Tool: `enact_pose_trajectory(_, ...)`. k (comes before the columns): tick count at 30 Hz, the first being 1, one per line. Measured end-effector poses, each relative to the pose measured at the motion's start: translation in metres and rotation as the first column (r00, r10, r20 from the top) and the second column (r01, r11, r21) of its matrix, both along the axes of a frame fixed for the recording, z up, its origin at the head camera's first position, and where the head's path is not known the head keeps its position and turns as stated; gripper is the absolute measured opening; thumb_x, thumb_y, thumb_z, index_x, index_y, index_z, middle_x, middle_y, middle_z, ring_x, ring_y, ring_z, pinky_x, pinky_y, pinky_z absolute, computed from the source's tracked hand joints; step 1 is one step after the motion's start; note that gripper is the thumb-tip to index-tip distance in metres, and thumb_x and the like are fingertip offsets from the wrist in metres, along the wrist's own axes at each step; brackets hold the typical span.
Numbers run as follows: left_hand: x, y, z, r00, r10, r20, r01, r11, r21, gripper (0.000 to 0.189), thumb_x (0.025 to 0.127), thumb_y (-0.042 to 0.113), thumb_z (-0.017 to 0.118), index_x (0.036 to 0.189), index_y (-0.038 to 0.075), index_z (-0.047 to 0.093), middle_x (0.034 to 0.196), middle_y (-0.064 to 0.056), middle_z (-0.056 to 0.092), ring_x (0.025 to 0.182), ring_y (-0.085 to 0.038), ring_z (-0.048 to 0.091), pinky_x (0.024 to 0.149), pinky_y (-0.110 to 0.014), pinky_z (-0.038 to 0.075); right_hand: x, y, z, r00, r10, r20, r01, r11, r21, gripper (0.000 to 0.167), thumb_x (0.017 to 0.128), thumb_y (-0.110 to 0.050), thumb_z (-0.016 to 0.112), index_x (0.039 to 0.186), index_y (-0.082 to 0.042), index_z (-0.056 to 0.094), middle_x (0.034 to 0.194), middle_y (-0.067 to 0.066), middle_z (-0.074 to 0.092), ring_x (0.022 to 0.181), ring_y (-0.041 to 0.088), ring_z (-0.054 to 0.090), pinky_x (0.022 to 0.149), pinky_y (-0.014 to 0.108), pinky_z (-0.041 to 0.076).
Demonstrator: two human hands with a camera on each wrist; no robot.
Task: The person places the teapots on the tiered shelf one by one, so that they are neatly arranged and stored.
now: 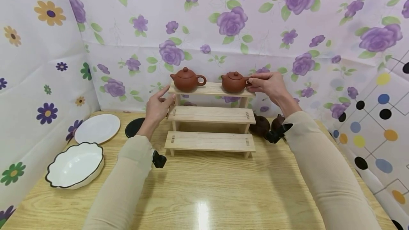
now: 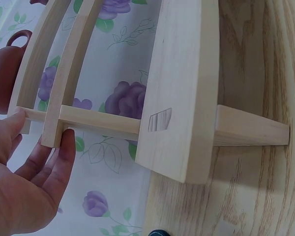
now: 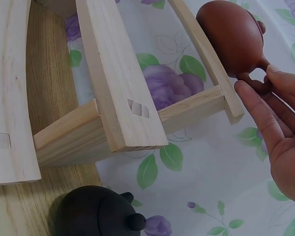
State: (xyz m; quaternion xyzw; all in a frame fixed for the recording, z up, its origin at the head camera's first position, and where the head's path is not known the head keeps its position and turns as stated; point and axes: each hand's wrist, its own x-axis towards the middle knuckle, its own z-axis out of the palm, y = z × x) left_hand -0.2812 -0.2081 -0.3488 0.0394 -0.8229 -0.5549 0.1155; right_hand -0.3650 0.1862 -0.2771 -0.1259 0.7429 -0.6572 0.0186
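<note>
A three-step wooden stand [image 1: 209, 114] stands on the table against the wall cloth. My left hand [image 1: 158, 108] holds its upper left end, thumb and fingertips set against the wood. On the top step sits a reddish-brown teapot [image 1: 186, 80], spout to the left. A second reddish-brown teapot [image 1: 234, 82] is at the right end of that step. My right hand [image 1: 268, 86] pinches this one's handle between thumb and fingers, as the right wrist view also shows. The left wrist view shows my left fingers [image 2: 64, 160] at a step's end.
Dark teapots [image 3: 96, 211] stand on the table right of the stand, beneath my right forearm. At the left are a white scalloped bowl [image 1: 75, 166] with a black rim, a white plate [image 1: 97, 128] and a black round dish [image 1: 134, 127]. Flowered cloth [image 1: 204, 17] hangs behind.
</note>
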Motion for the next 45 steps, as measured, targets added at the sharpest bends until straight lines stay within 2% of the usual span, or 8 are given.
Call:
enact_pose_trajectory(16,0.001,0.004,-0.003,1.0,-0.009,0.004,0.009,1.0,0.005,0.058,0.107,0.039,0.063,0.162,0.035,0.045,0.108,-0.021,0.076,0.046,-0.008,0.042,0.048,-0.026,0.037,0.003,0.004,0.0,1.0,-0.01,0.014,0.01,1.0,0.012,0.031,0.1,-0.009,0.073,0.126,0.008,0.073,0.097,0.004,0.081,0.084,0.019,0.081,0.08,0.03,0.063)
enact_pose_trajectory(20,0.002,0.004,-0.003,1.0,-0.004,0.001,0.004,1.0,0.005,0.057,0.107,0.039,0.063,0.162,0.034,0.045,0.112,-0.022,0.076,0.049,-0.007,0.045,0.049,-0.026,0.038,0.003,0.005,0.002,1.0,0.005,0.016,-0.006,0.998,0.056,0.038,0.1,-0.011,0.074,0.132,0.009,0.069,0.099,0.002,0.081,0.086,0.018,0.081,0.081,0.029,0.063)
enact_pose_trajectory(25,0.003,0.004,-0.003,1.0,-0.006,0.001,0.006,1.0,0.01,0.057,0.107,0.039,0.062,0.162,0.034,0.045,0.111,-0.022,0.076,0.047,-0.006,0.044,0.048,-0.026,0.038,0.008,0.008,0.01,0.999,0.031,0.018,-0.034,0.986,0.161,0.044,0.102,-0.013,0.071,0.141,0.006,0.064,0.106,-0.003,0.08,0.091,0.015,0.08,0.085,0.028,0.062)
enact_pose_trajectory(28,0.003,0.004,-0.002,1.0,-0.008,0.003,0.008,1.0,0.008,0.058,0.107,0.04,0.062,0.162,0.034,0.044,0.109,-0.02,0.076,0.046,-0.007,0.042,0.047,-0.026,0.037,0.01,0.012,0.015,1.0,0.003,0.005,-0.004,0.982,0.188,0.044,0.102,-0.015,0.072,0.14,0.005,0.065,0.108,-0.002,0.079,0.09,0.014,0.08,0.085,0.029,0.062)
enact_pose_trajectory(35,0.002,0.0,0.001,1.0,-0.018,0.022,0.018,1.0,-0.017,0.061,0.108,0.043,0.061,0.164,0.035,0.04,0.116,-0.019,0.075,0.049,-0.008,0.047,0.05,-0.026,0.04,0.02,0.026,0.031,0.993,-0.086,-0.08,0.096,0.987,0.127,0.047,0.1,-0.017,0.075,0.135,0.011,0.066,0.1,-0.004,0.079,0.082,0.012,0.079,0.079,0.028,0.063)
enact_pose_trajectory(39,0.006,-0.002,0.006,0.997,-0.05,0.058,0.053,0.998,-0.039,0.069,0.107,0.049,0.058,0.168,0.035,0.03,0.132,-0.018,0.068,0.066,-0.015,0.06,0.059,-0.029,0.048,0.031,0.038,0.04,0.986,-0.123,-0.113,0.131,0.989,0.066,0.043,0.097,-0.019,0.079,0.13,0.008,0.071,0.097,-0.003,0.081,0.08,0.014,0.08,0.077,0.027,0.063)
enact_pose_trajectory(42,0.011,-0.005,0.008,0.994,-0.075,0.085,0.078,0.996,-0.036,0.075,0.106,0.054,0.057,0.17,0.035,0.022,0.147,-0.017,0.06,0.099,-0.026,0.068,0.073,-0.033,0.056,0.04,0.048,0.043,0.983,-0.14,-0.119,0.144,0.989,0.026,0.034,0.094,-0.019,0.082,0.122,0.002,0.077,0.095,-0.004,0.08,0.079,0.014,0.08,0.075,0.027,0.063)
enact_pose_trajectory(45,0.02,-0.009,0.005,0.991,-0.099,0.095,0.1,0.995,-0.008,0.08,0.106,0.057,0.056,0.172,0.032,0.018,0.154,-0.018,0.053,0.128,-0.035,0.061,0.087,-0.039,0.061,0.048,0.057,0.043,0.982,-0.149,-0.117,0.149,0.989,-0.009,0.026,0.093,-0.017,0.083,0.114,-0.003,0.08,0.096,-0.002,0.08,0.078,0.014,0.079,0.074,0.027,0.063)
